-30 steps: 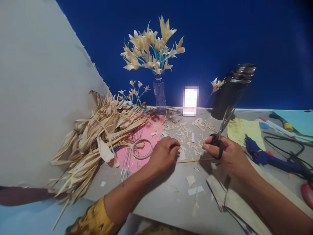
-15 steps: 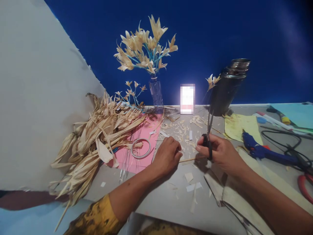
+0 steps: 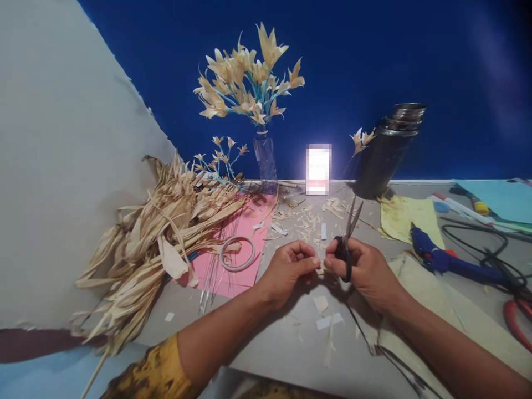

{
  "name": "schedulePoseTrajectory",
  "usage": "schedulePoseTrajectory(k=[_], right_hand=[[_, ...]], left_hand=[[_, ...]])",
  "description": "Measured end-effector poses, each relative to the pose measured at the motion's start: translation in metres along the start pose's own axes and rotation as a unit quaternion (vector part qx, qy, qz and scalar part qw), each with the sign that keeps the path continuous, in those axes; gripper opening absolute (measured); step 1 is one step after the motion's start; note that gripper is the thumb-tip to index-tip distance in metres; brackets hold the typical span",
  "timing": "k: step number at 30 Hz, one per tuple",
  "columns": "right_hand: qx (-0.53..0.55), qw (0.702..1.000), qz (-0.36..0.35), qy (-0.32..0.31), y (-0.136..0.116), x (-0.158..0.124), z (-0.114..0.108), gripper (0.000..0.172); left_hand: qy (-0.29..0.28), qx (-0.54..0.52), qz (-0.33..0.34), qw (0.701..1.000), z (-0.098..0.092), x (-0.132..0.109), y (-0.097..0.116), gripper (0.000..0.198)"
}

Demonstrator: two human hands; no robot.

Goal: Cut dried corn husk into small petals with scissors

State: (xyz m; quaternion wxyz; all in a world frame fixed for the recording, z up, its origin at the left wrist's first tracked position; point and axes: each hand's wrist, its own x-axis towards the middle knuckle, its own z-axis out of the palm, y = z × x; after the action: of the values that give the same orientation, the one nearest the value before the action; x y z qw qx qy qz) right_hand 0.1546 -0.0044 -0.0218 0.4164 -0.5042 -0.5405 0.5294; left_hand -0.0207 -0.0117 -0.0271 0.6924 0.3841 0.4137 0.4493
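My right hand (image 3: 366, 271) is closed around black-handled scissors (image 3: 349, 233), their slim blades pointing up and slightly apart. Close beside it, my left hand (image 3: 293, 271) pinches a thin pale strip, apparently corn husk (image 3: 320, 271), of which only a small bit shows between the fingertips. The two hands nearly meet low over the table (image 3: 274, 338). Just beyond them lie pale husk scraps (image 3: 310, 221) and a small white paper strip (image 3: 323, 231). A square pale scrap (image 3: 320, 303) and another white paper strip (image 3: 329, 321) lie on the near side.
At left a heap of dried corn husks (image 3: 166, 238) overlaps pink paper (image 3: 257, 238) bearing a tape ring (image 3: 222, 255) and wires. Husk flowers (image 3: 249, 72) stand in a clear bottle (image 3: 265, 160). At right are a dark flask (image 3: 380, 160), blue glue gun (image 3: 453, 263) and red-handled tool (image 3: 513, 324).
My hands have come together; the thin strip that stretched between them is now mostly hidden at the fingertips. The scissors have shifted slightly left, and their blades look wider apart.
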Motion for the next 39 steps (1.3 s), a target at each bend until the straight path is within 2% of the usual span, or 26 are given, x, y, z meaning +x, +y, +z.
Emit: schedulePoseTrajectory(k=[4,7,10,15,18,22,26,30,34,36,39], right_hand=[[-0.003,0.999,-0.007,-0.04,0.0,-0.002,-0.001,0.023],[0.019,0.998,0.0,-0.064,0.0,-0.004,0.0,0.025],[0.1,0.989,0.036,-0.102,0.0,-0.006,0.0,0.031],[0.258,0.946,0.07,-0.184,0.0,-0.004,-0.005,0.031],[0.273,0.946,0.061,-0.163,0.003,0.0,-0.007,0.033],[0.185,0.977,0.028,-0.101,0.007,0.0,-0.005,0.045],[0.108,0.991,0.054,-0.065,0.007,-0.006,-0.001,0.037],[0.177,0.975,0.065,-0.116,0.004,-0.01,0.0,0.035],[0.292,0.935,0.086,-0.18,0.002,-0.005,-0.004,0.033],[0.32,0.925,0.09,-0.184,0.003,-0.001,-0.007,0.033],[0.315,0.934,0.071,-0.154,0.005,0.0,-0.008,0.037]], left_hand=[[-0.015,0.044,0.012,0.999,0.001,-0.002,-0.002,0.033],[-0.026,0.031,0.006,0.999,0.001,-0.002,-0.003,0.036],[-0.056,-0.019,-0.031,0.998,0.004,-0.003,-0.005,0.043],[-0.112,-0.098,-0.06,0.987,0.007,-0.006,-0.004,0.047],[-0.089,-0.108,-0.05,0.989,0.005,-0.006,-0.003,0.045],[-0.028,-0.061,-0.008,0.998,0.004,-0.007,-0.001,0.045],[-0.026,0.03,0.009,0.999,0.006,-0.01,0.0,0.045],[-0.07,0.019,-0.013,0.997,0.006,-0.011,-0.002,0.045],[-0.094,-0.048,-0.02,0.994,0.007,-0.01,-0.008,0.046],[-0.096,-0.077,-0.022,0.992,0.008,-0.009,-0.009,0.046],[-0.063,-0.092,0.004,0.994,0.007,-0.008,-0.007,0.044]])
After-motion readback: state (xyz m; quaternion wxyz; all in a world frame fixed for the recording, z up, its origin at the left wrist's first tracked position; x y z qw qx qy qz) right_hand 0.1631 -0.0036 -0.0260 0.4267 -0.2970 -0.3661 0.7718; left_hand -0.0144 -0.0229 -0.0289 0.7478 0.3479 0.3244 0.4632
